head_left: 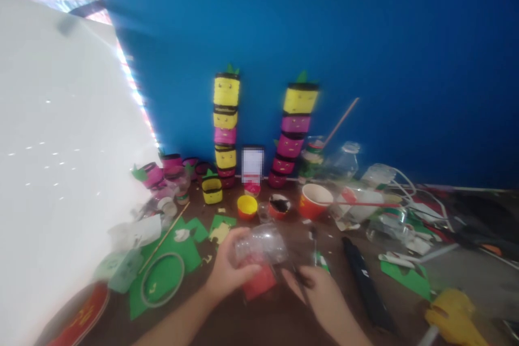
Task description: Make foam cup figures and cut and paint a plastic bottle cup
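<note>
My left hand [231, 265] is closed around a clear plastic bottle piece [265, 243], tilted on its side above the table. Under the bottle piece, by my left thumb, is a red piece [259, 283]; whether the hand touches it I cannot tell. My right hand [318, 292] grips what look like black scissors [300, 280], smeared by motion, their tip close to the right end of the bottle piece. A yellow cup [247, 206], a red cup with dark contents [279, 205] and a larger red-and-white paper cup [316, 200] stand just beyond.
Two stacks of yellow and pink face-decorated cups, a left stack [225, 119] and a right stack [294, 130], stand by the blue wall. Green sheets and a tape roll [162, 280] lie left. Rightward are a black case [365, 284], clear bottles and a yellow glue gun [454, 313].
</note>
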Demonstrator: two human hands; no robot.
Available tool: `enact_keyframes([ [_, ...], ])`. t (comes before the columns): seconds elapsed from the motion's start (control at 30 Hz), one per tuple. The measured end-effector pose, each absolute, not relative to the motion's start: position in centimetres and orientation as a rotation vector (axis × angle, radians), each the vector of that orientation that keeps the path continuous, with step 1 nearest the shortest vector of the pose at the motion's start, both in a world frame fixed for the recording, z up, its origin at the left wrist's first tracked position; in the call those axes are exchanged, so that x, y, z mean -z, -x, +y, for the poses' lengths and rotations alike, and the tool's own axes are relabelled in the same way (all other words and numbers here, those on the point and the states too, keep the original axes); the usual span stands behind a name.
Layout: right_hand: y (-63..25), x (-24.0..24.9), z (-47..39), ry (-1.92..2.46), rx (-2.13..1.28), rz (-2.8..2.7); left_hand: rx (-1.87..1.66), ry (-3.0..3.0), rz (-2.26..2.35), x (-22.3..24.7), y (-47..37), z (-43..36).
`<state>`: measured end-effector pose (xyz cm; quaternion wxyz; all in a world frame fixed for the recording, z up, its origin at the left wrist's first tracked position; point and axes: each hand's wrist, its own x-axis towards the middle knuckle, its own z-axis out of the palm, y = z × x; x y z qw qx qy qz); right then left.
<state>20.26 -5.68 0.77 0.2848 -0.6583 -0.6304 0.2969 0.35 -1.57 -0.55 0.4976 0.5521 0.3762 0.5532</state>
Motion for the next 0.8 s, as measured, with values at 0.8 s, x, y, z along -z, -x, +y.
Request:
enact_keyframes([
  [0.8,-19.8,-3.0,-6.2,1.980,-0.602,-1.931,-1.170,-1.174,0.644,1.3,0.5,-1.3],
])
